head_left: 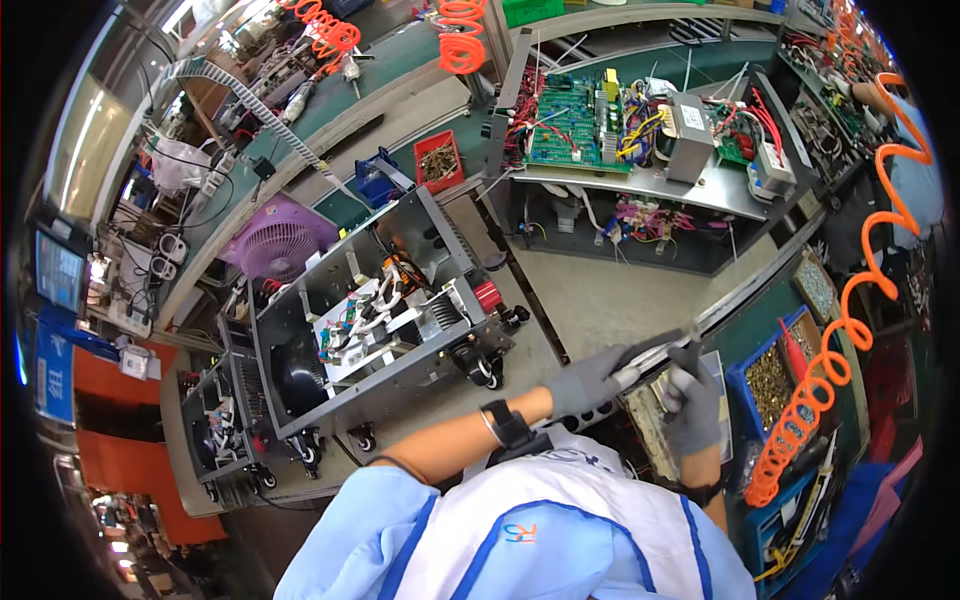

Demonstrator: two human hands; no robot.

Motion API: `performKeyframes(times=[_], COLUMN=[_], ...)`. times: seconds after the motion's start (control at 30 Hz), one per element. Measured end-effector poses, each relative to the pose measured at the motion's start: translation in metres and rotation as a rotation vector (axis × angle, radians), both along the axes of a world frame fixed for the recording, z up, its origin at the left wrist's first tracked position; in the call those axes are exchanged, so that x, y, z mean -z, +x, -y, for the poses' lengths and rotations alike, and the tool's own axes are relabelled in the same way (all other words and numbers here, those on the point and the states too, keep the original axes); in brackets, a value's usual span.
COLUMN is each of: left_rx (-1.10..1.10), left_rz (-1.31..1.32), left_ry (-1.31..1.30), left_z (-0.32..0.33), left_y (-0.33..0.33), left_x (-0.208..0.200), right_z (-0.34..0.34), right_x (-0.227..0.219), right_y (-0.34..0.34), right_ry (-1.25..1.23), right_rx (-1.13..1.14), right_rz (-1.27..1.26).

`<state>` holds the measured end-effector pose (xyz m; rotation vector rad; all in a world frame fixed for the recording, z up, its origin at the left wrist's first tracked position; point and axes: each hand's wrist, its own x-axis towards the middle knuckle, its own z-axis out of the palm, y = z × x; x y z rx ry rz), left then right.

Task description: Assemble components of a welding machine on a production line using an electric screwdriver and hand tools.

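Observation:
My left hand, in a grey glove, reaches right and closes round the near end of a long silvery-grey piece whose kind I cannot make out. My right hand, also gloved in grey, has its fingers bent against the same piece at its far end. Both hands are at the right of my body, over the bench edge. Left of them stands an open dark metal chassis on casters, with white cables and small boards inside. Beyond lies a larger unit with a green circuit board and a grey transformer.
A coiled orange air hose hangs at the right. Near it are a blue bin of brass-coloured fasteners and a blue tray with tools. A purple fan, a red parts bin and a smaller chassis stand leftward.

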<state>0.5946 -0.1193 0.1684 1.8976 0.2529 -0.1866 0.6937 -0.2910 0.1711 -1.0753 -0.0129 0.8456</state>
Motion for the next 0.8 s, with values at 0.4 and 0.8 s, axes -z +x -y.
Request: performKeyframes(times=[0.4, 0.8], left_rx=[-0.027, -1.071], left_rz=[-0.431, -0.286], left_ry=[-0.089, -0.826], left_z=[-0.007, -0.084], left_y=[0.035, 0.178], left_x=[0.070, 0.134], right_z=[-0.061, -0.105], right_x=[0.073, 0.128], right_y=[0.069, 0.177], right_ry=[0.047, -1.249], right_rx=[-0.325, -0.481], right_rz=[-0.439, 1.428])
